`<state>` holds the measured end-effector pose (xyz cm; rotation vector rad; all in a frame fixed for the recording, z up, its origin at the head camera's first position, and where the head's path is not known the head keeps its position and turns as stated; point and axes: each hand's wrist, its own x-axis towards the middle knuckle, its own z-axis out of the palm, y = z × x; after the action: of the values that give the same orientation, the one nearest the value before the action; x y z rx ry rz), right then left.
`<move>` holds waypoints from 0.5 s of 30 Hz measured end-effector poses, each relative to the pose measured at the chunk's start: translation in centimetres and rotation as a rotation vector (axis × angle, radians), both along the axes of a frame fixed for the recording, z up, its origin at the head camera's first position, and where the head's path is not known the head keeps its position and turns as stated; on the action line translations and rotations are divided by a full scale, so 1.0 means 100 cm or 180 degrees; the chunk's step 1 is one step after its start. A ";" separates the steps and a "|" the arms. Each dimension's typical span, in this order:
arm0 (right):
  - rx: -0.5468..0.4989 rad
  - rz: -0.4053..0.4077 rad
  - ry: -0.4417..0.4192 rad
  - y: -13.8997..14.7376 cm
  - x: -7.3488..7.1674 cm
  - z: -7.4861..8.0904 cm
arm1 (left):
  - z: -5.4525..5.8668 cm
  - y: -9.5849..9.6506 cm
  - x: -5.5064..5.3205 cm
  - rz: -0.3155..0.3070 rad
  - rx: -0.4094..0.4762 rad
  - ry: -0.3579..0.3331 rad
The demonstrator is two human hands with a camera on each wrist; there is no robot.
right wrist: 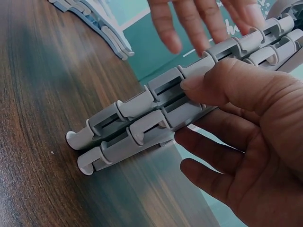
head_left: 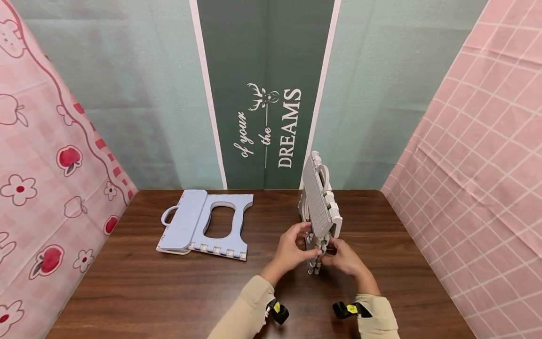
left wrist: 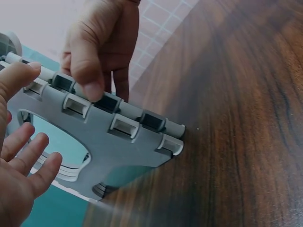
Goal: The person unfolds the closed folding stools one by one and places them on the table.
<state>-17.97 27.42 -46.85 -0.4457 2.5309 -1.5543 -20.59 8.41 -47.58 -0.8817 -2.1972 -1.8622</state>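
Note:
A light grey folding step stool (head_left: 316, 202) stands on its narrow edge on the table, its ribbed top panel tilted and a carry loop (head_left: 324, 178) at the top. Its two leg panels lie close together, hinge barrels along the near edge. My right hand (head_left: 347, 258) grips that edge; the right wrist view shows its thumb (right wrist: 227, 82) at the gap between the panels. On the other side is my left hand (head_left: 292, 248), thumb by the near edge. Its fingers (left wrist: 38, 165) are spread beside the panel's cutout in the left wrist view.
A pale blue folding step stool (head_left: 183, 221) lies partly unfolded on the left of the brown wooden table (head_left: 161, 292). Green cloth (head_left: 139, 94) hangs at the back, with pink patterned cloths (head_left: 487, 155) at both sides.

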 end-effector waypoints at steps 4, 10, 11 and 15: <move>-0.0052 -0.0011 -0.0041 0.005 -0.004 -0.011 | 0.002 0.001 0.004 -0.0013 -0.0025 -0.0075; -0.0045 -0.0010 -0.0034 0.003 -0.002 -0.007 | 0.009 0.003 0.010 -0.0051 0.0124 -0.0315; -0.0020 -0.0006 -0.0013 0.002 -0.001 -0.004 | 0.004 0.005 0.008 -0.0028 0.0125 -0.0339; -0.0006 -0.0037 0.0006 -0.005 0.005 0.011 | -0.011 0.011 0.002 0.0044 0.0091 -0.0382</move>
<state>-17.47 26.94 -45.78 -0.4337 2.5380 -1.5612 -20.39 9.51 -48.65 -0.7670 -2.2318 -1.9837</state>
